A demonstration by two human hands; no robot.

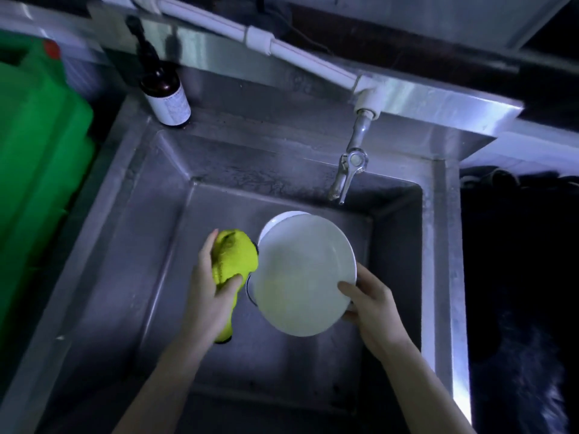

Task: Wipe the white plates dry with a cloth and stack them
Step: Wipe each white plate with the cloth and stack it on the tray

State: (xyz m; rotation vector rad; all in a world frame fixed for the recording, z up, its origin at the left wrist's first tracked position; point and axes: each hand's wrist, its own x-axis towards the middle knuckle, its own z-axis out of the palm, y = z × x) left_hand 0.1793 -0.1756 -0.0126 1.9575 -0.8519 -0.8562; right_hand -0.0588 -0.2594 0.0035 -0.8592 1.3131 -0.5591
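Down in the steel sink (282, 368), a white plate (304, 274) is held tilted above the basin floor, its face turned up toward the camera. The right hand (372, 303) grips it at its 4 o'clock edge, thumb curled over the rim on top and fingers underneath. The left hand (208, 292) clenches a bunched yellow-green cloth (233, 258), which sits at the plate's 9 o'clock and touches its rim there; the cloth's tail hangs down past the wrist. A second white plate (275, 219) shows as a sliver of rim behind the held one, at its 11 o'clock. A metal tap (347, 173) hangs at 1 o'clock of the plates. A brown bottle (166, 95) stands on the sink ledge at 10 o'clock, a green container (37, 151) lies farther off at 9 o'clock, and a white pipe (250, 32) runs along the back.
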